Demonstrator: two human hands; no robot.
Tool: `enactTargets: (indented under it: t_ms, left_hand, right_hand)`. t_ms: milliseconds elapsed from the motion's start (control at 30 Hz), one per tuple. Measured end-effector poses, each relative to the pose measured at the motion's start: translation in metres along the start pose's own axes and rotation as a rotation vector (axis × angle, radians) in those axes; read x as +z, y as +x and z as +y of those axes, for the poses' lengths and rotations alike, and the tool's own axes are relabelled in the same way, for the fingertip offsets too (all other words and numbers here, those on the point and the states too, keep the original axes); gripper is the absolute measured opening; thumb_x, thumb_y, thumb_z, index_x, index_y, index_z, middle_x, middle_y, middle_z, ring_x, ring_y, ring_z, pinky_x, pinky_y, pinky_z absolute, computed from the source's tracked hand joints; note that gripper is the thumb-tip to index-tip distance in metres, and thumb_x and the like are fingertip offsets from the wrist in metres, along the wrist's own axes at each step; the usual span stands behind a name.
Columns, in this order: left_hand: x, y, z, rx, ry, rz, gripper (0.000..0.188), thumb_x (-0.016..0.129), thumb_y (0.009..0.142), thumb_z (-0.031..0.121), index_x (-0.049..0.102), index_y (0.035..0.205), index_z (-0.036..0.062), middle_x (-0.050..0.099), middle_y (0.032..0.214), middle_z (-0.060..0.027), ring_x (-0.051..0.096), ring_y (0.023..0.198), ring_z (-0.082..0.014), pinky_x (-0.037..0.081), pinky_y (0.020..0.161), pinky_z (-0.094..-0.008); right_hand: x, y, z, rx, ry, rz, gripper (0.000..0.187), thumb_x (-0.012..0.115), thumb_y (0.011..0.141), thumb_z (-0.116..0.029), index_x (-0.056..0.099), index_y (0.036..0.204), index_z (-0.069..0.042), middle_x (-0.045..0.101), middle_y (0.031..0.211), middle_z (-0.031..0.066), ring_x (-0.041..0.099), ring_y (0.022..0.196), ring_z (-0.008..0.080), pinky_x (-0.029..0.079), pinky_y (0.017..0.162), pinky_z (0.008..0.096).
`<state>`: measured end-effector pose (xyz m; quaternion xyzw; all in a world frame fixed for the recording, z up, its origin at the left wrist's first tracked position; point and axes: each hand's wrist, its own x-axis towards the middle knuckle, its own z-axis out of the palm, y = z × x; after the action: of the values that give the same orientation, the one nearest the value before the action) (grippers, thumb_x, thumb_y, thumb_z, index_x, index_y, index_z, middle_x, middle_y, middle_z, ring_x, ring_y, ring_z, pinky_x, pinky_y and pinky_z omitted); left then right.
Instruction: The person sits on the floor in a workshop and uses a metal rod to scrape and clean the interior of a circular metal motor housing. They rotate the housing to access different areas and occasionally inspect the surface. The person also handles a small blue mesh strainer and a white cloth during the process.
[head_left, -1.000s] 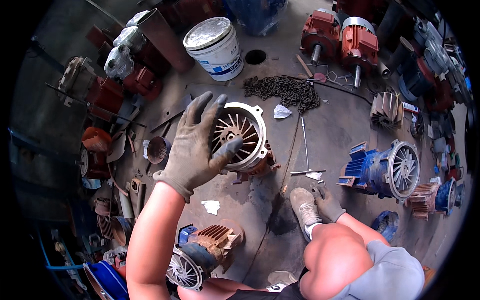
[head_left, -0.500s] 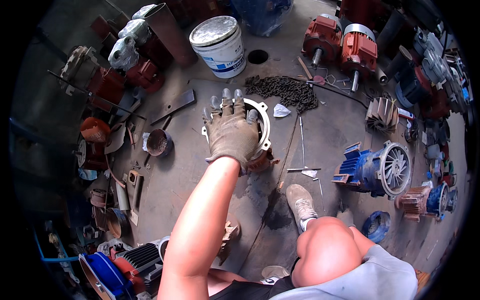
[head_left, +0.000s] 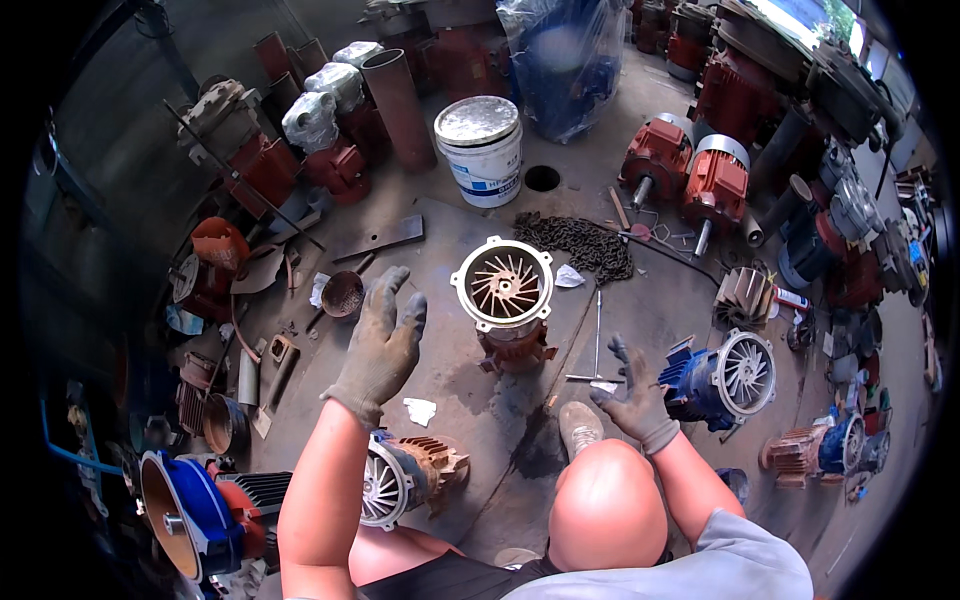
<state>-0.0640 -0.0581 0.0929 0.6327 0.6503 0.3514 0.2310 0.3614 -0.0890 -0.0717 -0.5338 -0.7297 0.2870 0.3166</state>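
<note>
While the left hand (head_left: 378,345) hangs open and empty, the upright motor (head_left: 513,345) stands on the floor (head_left: 440,365) between the 2 hands, its bladed wheel (head_left: 505,286) already inside the pale ring (head_left: 504,323), top still uncovered; the right hand (head_left: 637,403), loosely open, holds nothing beside the blue motor (head_left: 712,382).

Flr.: grey-brown, stained, hard flr. surface (head_left: 590,160), paler grey twd. lower R edge. Thin dark seam line (head_left: 535,425) runs diagonally thru ctr., lower L to upper R. Irregular blackish stain (head_left: 540,452) lies alongside seam. Round black flr. hole (head_left: 542,178) opens at upper ctr.

L side: dim, dark wall area (head_left: 90,290), detail lost in shadow. Dark upright post (head_left: 172,60) stands at upper L.

Upper R: bright white-blue opening (head_left: 796,18) w/ green foliage (head_left: 838,15) beyond; window or doorway, can't tell.

Light: brightest at opening, mod. over ctr. flr., near-black at far L.
</note>
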Motion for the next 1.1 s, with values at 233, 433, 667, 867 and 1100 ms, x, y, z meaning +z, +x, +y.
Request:
enactTargets:
  t_ms: [233, 433, 667, 867, 1100]
  left_hand:
    - [-0.061, -0.199, -0.106, -0.116, 0.203, 0.298, 0.054, 0.069, 0.118, 0.033, 0.059, 0.16, 0.0019, 0.059, 0.166, -0.026, 0.052, 0.16, -0.045, 0.04, 0.133, -0.0516]
    - [-0.053, -0.31, -0.164, -0.421, -0.029, 0.612, 0.051, 0.07, 0.117, 0.03, 0.059, 0.155, -0.0021, 0.061, 0.158, -0.0262, 0.058, 0.151, -0.044, 0.044, 0.129, -0.0515]
    - [-0.029, -0.286, -0.134, -0.557, 0.004, 0.456, 0.075, 0.075, 0.112, 0.046, 0.056, 0.162, -0.0064, 0.06, 0.163, -0.0329, 0.056, 0.153, -0.0502, 0.045, 0.13, -0.0533]
    - [-0.031, -0.267, -0.126, -0.67, 0.152, 0.304, 0.09, 0.076, 0.108, 0.053, 0.048, 0.17, -0.0058, 0.06, 0.163, -0.0329, 0.058, 0.151, -0.0501, 0.043, 0.131, -0.0569]
    - [-0.007, -0.26, -0.112, -0.677, 0.545, 0.315, 0.094, 0.072, 0.107, 0.061, 0.047, 0.17, -0.0038, 0.063, 0.159, -0.0288, 0.068, 0.138, -0.0461, 0.052, 0.12, -0.0542]
  right_hand:
    - [0.032, 0.104, -0.078, -0.49, -0.581, -0.145, 0.079, 0.078, 0.101, -0.063, 0.059, 0.172, -0.035, 0.036, 0.187, 0.0139, 0.021, 0.173, 0.0544, 0.017, 0.14, 0.069]
    - [0.057, 0.106, -0.091, -0.503, -0.627, -0.199, 0.074, 0.077, 0.103, -0.059, 0.062, 0.17, -0.032, 0.035, 0.19, 0.0128, 0.022, 0.174, 0.0506, 0.018, 0.139, 0.0677]
    - [0.06, 0.106, -0.079, -0.456, -0.591, -0.119, 0.067, 0.079, 0.105, -0.049, 0.066, 0.167, -0.028, 0.04, 0.187, 0.0136, 0.031, 0.17, 0.0536, 0.025, 0.137, 0.0649]
    - [0.071, 0.113, -0.09, -0.412, -0.684, -0.117, 0.073, 0.074, 0.108, -0.052, 0.056, 0.175, -0.03, 0.039, 0.188, 0.0142, 0.031, 0.17, 0.0541, 0.025, 0.137, 0.0659]
    - [0.07, 0.107, -0.1, -0.381, -0.725, -0.168, 0.075, 0.075, 0.107, -0.051, 0.055, 0.176, -0.031, 0.039, 0.188, 0.0154, 0.033, 0.169, 0.0548, 0.026, 0.137, 0.0666]
